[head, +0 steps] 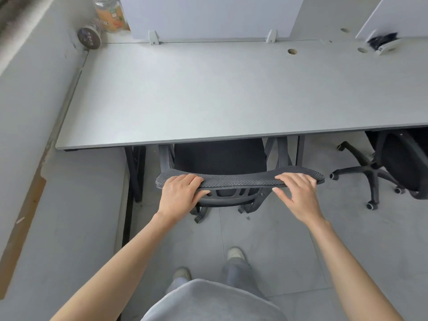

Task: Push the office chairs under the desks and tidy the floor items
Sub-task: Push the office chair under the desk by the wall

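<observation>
A black mesh office chair [238,178] stands in front of me, its seat partly under the grey desk [208,96] and its backrest top just outside the desk's front edge. My left hand [180,193] grips the left part of the backrest's top rim, fingers over it and thumb beneath. On the right part of the rim rests my right hand [297,193], fingers over the rim and thumb spread out behind it. A second black office chair [393,163] stands to the right, its star base and castors sticking out from under the desk.
A white wall ledge [30,112] runs along the left. At the desk's back left corner stand a roll of tape [89,38] and an orange-labelled jar [111,15]. Grey divider panels [208,17] stand at the back. My feet [235,253] are on the grey tiled floor.
</observation>
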Demonstrator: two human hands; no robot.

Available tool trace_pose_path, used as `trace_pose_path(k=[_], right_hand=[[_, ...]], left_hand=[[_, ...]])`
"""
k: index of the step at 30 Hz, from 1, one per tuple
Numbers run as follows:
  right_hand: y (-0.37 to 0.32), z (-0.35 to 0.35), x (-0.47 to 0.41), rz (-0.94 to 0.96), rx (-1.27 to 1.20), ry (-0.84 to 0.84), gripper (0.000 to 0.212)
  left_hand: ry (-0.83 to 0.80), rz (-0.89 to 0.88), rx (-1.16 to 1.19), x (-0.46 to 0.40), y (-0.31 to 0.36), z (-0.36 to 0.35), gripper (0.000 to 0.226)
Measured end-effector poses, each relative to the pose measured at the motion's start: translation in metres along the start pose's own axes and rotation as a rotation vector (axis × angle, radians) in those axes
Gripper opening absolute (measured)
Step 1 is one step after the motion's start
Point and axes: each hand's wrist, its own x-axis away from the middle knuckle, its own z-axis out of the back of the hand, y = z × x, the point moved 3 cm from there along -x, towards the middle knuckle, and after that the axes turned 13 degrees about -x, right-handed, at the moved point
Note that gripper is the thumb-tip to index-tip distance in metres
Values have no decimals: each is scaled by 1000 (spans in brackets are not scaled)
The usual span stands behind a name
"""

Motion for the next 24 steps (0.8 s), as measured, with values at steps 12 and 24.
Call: trace_pose_path(k=[12, 24], right_hand=[[58, 21, -33, 89, 13, -67, 40], [55, 28, -73, -52, 188, -288, 32]], left_hand=[[-43, 88, -2, -38, 45, -3, 48], [-394, 141, -10, -76, 65, 3, 32]])
